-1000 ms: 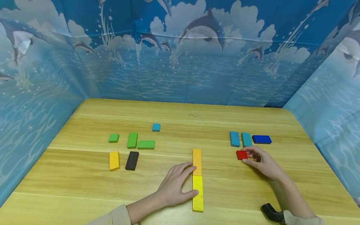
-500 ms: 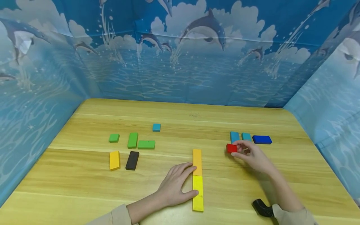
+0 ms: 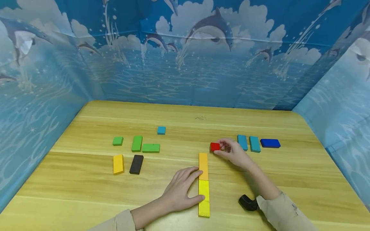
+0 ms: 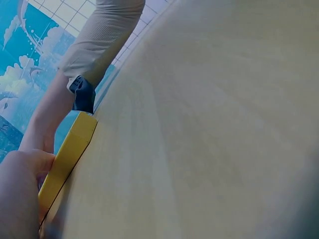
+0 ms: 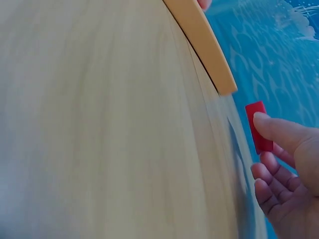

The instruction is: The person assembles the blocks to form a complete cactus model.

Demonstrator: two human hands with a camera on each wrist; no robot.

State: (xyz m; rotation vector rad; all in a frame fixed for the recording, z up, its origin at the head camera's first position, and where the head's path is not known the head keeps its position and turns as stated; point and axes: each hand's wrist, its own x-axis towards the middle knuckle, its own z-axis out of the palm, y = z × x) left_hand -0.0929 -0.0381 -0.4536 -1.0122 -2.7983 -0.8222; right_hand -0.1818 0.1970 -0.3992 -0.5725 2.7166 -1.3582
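My right hand [image 3: 235, 155] pinches a small red block [image 3: 215, 147] between thumb and fingers. In the right wrist view, the red block [image 5: 253, 115] is held off the tabletop, near the end of an orange block [image 5: 207, 45]. In the head view, that orange block [image 3: 203, 160] lies end to end with a yellow piece [image 3: 204, 210] that has a faint line across it. Together they make a straight row pointing away from me. My left hand [image 3: 179, 191] rests beside the row, its thumb on the yellow part and a finger on the orange block.
Left on the wooden table [image 3: 86, 189] lie green blocks [image 3: 137, 143], an amber block [image 3: 118, 164], a black block [image 3: 136, 164] and a small blue square [image 3: 161, 130]. Right are light blue blocks [image 3: 242, 142] and a dark blue block [image 3: 270, 143]. A dolphin-print curtain [image 3: 188, 77] surrounds the table.
My right hand has lifted the red block from the right side and carried it left, to just beyond the orange block's far end. My left hand has stayed still.
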